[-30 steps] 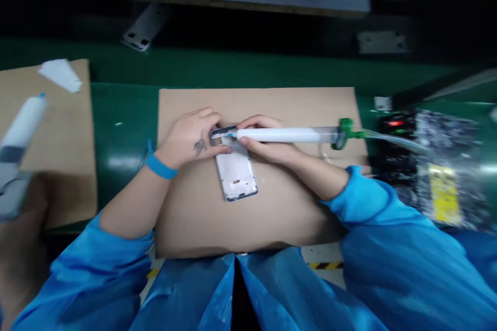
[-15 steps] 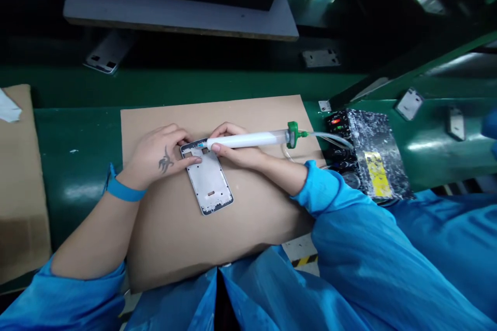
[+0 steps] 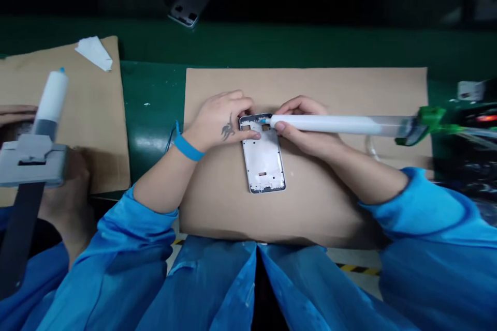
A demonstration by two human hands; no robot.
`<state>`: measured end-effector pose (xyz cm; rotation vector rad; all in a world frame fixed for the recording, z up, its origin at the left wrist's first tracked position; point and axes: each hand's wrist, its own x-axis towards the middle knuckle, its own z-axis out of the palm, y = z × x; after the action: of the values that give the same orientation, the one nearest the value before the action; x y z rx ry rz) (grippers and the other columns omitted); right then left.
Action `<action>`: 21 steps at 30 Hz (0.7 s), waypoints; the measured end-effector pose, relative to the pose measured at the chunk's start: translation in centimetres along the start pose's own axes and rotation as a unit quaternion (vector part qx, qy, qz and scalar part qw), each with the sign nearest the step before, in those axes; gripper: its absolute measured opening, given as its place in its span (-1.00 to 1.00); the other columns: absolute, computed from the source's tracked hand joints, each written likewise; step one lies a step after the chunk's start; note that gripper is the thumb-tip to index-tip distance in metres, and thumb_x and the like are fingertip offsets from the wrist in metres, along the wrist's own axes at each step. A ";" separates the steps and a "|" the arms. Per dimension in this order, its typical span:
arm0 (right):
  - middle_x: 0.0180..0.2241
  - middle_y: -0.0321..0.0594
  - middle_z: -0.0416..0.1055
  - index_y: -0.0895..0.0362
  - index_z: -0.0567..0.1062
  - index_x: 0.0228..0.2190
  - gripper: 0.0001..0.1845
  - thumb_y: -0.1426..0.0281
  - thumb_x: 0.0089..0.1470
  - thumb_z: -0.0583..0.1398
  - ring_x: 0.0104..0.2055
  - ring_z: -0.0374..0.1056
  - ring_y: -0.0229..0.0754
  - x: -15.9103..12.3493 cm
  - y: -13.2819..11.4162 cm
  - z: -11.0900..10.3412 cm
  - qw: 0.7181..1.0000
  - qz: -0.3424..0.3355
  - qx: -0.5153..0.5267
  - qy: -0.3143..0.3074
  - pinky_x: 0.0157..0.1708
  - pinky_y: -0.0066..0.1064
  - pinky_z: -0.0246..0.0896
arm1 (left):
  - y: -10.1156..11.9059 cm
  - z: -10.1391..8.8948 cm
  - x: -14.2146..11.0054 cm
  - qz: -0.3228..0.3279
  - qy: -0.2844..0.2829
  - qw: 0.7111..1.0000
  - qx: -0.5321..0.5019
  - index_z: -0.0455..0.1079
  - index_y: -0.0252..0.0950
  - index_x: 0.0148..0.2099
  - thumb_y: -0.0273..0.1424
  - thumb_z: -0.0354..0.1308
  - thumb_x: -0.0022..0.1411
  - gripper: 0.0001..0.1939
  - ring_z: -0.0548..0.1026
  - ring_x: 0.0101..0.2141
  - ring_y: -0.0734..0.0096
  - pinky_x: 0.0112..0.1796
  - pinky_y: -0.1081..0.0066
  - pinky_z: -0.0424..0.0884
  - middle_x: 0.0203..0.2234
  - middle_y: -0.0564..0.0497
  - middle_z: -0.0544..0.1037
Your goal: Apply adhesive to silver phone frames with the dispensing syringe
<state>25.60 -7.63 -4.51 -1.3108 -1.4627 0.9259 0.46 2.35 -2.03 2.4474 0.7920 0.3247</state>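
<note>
Head view, and here we go: the left hand [image 3: 221, 121] is pressing down on a metal phone mid-frame [image 3: 263, 165], its fingers curling over the top edge and its thumb lying across the opening, pinning the part so it isn't sliding around. That frame is lying lengthwise at centre picture on a cardboard sheet [image 3: 349, 88]. The right hand [image 3: 305, 126] is closing around a white-filled dispensing syringe [image 3: 330, 124], gripping it pen-style near the tip, which is reaching the frame's upper-left corner. Out at the right edge, a green fitting [image 3: 430, 119] is joining a clear hose [image 3: 477, 133] to the barrel's back end, which explains the long, level hold. Over at far left, a co-worker's hand [image 3: 66, 201] is sitting behind a second white cartridge [image 3: 52, 98] in a grey bracket [image 3: 31, 160]. No readable writing is showing anywhere.
</note>
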 end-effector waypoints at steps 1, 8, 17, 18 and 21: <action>-0.32 -0.18 0.65 -0.03 0.65 -0.25 -0.45 -0.20 0.09 0.56 -0.38 0.52 -0.09 0.0 0.0 0.0 1.000 -0.004 -0.009 -0.002 -0.43 -0.26 0.46 | 0.0 0.1 0.0 0.003 0.002 1.000 -0.003 0.59 -0.23 -0.04 0.34 0.38 0.27 -0.30 0.59 -0.17 0.15 -0.13 0.20 0.42 -0.15 -0.07 0.62; -0.24 -0.16 0.67 -0.02 0.66 -0.17 -0.46 -0.12 0.06 0.60 -0.30 0.57 -0.03 0.0 0.4 -0.1 0.999 -0.004 -0.039 0.012 -0.34 -0.19 0.56 | -0.2 0.4 0.3 0.009 0.001 1.000 -0.016 0.59 -0.21 -0.05 0.28 0.48 0.21 -0.34 0.60 -0.16 0.09 -0.15 0.15 0.42 -0.15 -0.10 0.63; -0.18 -0.16 0.68 -0.06 0.69 -0.13 -0.57 -0.05 0.16 0.56 -0.24 0.59 0.01 -0.1 0.2 -0.2 0.999 0.001 -0.048 -0.020 -0.24 -0.11 0.61 | -0.1 0.2 0.5 -0.003 -0.020 1.000 -0.010 0.60 -0.17 -0.03 0.22 0.48 0.23 -0.41 0.58 -0.15 0.09 -0.13 0.11 0.43 -0.13 -0.10 0.65; -0.18 -0.17 0.68 -0.06 0.69 -0.13 -0.57 -0.05 0.16 0.56 -0.24 0.59 0.01 -0.1 0.1 -0.2 0.999 0.002 -0.049 -0.021 -0.24 -0.12 0.62 | 0.0 0.2 0.5 -0.006 -0.022 1.000 -0.008 0.60 -0.16 -0.02 0.21 0.49 0.22 -0.42 0.58 -0.15 0.09 -0.13 0.11 0.42 -0.13 -0.10 0.65; -0.18 -0.18 0.69 -0.07 0.69 -0.14 -0.56 -0.05 0.14 0.57 -0.23 0.60 0.02 -0.1 -0.1 -0.2 0.999 0.004 -0.048 -0.019 -0.23 -0.10 0.63 | 0.3 0.1 0.5 -0.016 -0.026 1.000 -0.004 0.60 -0.18 -0.02 0.15 0.50 0.23 -0.45 0.59 -0.13 0.09 -0.12 0.13 0.41 -0.11 -0.10 0.65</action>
<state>25.73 -7.71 -4.40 -1.3756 -1.5488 0.8988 1.05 2.38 -1.86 2.4227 0.8043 0.2518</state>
